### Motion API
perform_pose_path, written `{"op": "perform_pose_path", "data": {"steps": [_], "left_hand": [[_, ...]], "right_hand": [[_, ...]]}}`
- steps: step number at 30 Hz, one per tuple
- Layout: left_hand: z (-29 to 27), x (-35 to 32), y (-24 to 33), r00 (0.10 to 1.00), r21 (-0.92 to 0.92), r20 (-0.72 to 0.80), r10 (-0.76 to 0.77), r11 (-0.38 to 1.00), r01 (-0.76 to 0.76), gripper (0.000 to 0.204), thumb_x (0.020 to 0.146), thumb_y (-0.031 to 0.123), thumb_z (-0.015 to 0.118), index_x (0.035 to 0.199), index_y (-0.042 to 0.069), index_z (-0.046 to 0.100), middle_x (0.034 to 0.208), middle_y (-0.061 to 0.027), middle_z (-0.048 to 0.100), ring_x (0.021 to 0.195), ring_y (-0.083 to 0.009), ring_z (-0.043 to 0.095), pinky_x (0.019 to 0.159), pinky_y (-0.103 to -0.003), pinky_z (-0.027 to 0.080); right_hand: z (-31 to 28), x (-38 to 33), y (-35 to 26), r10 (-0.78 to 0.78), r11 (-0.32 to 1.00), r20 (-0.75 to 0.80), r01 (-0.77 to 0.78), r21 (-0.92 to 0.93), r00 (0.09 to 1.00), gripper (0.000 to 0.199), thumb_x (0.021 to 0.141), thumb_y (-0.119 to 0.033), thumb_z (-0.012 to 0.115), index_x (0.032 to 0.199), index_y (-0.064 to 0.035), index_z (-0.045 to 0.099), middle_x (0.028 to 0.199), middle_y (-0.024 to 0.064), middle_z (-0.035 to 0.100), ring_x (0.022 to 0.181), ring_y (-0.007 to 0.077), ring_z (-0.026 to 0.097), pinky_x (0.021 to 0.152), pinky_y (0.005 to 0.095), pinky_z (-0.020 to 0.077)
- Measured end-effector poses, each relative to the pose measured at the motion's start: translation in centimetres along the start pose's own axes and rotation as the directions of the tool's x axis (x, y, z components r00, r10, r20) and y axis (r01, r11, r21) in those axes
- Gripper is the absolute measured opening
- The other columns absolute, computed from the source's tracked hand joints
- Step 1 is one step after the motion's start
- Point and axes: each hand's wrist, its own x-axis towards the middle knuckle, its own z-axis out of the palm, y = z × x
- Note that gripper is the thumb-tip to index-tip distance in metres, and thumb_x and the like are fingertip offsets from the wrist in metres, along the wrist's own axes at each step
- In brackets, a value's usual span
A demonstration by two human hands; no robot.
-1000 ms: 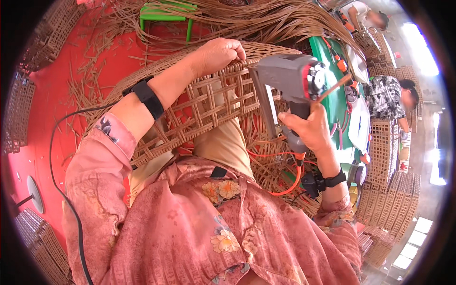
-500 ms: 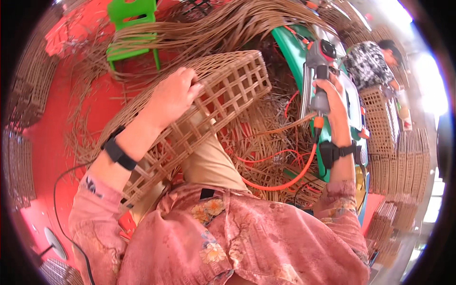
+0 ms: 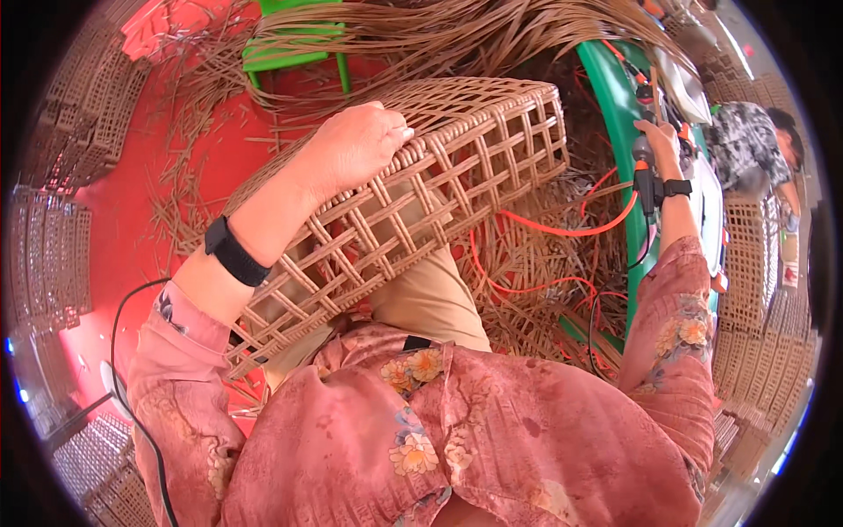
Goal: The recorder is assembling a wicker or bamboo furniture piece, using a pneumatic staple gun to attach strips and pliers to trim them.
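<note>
A brown woven basket (image 3: 492,158) lies tilted across my lap, its open-lattice side facing me. My left hand (image 3: 360,145) is closed over the basket's upper edge, fingers curled round the rim. Out to the right, over a green stand, my right hand (image 3: 663,145) is closed round the handle of a dark air stapler (image 3: 644,176). An orange air hose (image 3: 571,230) runs from the stapler's lower end. The stapler's front end is small and partly hidden in clutter. Each wrist wears a black band.
A bundle of brown strips (image 3: 492,31) hangs across the back, over a green chair (image 3: 294,57). Strip scraps (image 3: 527,307) litter the red floor. The green stand's edge (image 3: 619,114) rises at right. Beyond it, a person (image 3: 746,145) works near stacked baskets (image 3: 746,263).
My right hand and the stapler have moved farther away, toward the back of the green stand. My left hand stays on the basket's rim. The whole view has shifted slightly.
</note>
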Motion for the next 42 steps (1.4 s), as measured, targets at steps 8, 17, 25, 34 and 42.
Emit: {"op": "perform_pose_path", "data": {"steps": [8,17,25,34,42], "left_hand": [[0.6,-2.1,4.8,0.958,0.322,-0.23,0.172,0.942,-0.092,0.033,0.081,0.025,0.066,0.098,0.001,0.054,0.096,-0.0145,0.054,0.091,-0.0337,0.058,0.075,-0.045,0.048],[0.6,-1.3,4.2,0.941,0.437,-0.125,0.314,0.869,-0.232,0.027,0.081,0.026,0.066,0.083,0.001,0.056,0.081,-0.0154,0.057,0.081,-0.0362,0.06,0.071,-0.045,0.05],[-0.5,1.0,3.0,0.982,0.291,-0.041,0.182,0.943,-0.162,0.035,0.078,0.03,0.069,0.091,-0.002,0.066,0.085,-0.0193,0.066,0.087,-0.0371,0.063,0.074,-0.042,0.05],[-4.1,-4.4,-1.3,0.978,-0.173,-0.21,-0.009,0.984,-0.028,0.038,0.088,0.028,0.066,0.114,0.001,0.064,0.098,-0.0088,0.07,0.085,-0.0139,0.065,0.078,-0.028,0.05],[-2.9,-24.1,-1.9,0.756,-0.281,-0.564,-0.333,0.938,0.204,0.016,0.089,0.011,0.064,0.102,0.002,0.068,0.095,-0.0053,0.065,0.087,-0.0144,0.061,0.077,-0.027,0.047]], "right_hand": [[1.3,0.5,0.7,-0.052,0.966,-0.173,0.006,-0.257,0.984,0.079,0.074,-0.065,0.06,0.121,-0.0017,0.062,0.113,0.0242,0.065,0.108,0.038,0.062,0.091,0.0465,0.0466],[-2.2,-7.7,-1.7,-0.265,0.963,-0.24,0.246,-0.106,0.934,0.074,0.086,-0.068,0.043,0.112,-0.0023,0.064,0.112,0.0254,0.063,0.11,0.0426,0.057,0.091,0.049,0.0413],[-2.3,-28.7,-8.8,-0.366,0.73,0.143,0.188,0.657,0.92,0.044,0.091,-0.046,0.057,0.1,-0.0044,0.071,0.077,0.0019,0.065,0.06,0.0069,0.049,0.058,0.0242,0.0405],[0.7,-41.2,-14.9,-0.695,0.567,0.556,-0.128,0.813,0.456,0.025,0.099,-0.02,0.053,0.103,0.0004,0.067,0.071,-0.0006,0.059,0.056,0.0038,0.05,0.05,0.0178,0.0392],[3.6,-43.6,-18.5,-0.729,0.617,0.642,-0.179,0.767,0.237,0.037,0.101,-0.032,0.049,0.11,0.0,0.066,0.062,-0.0002,0.057,0.051,0.0046,0.051,0.047,0.0185,0.0395]]}}
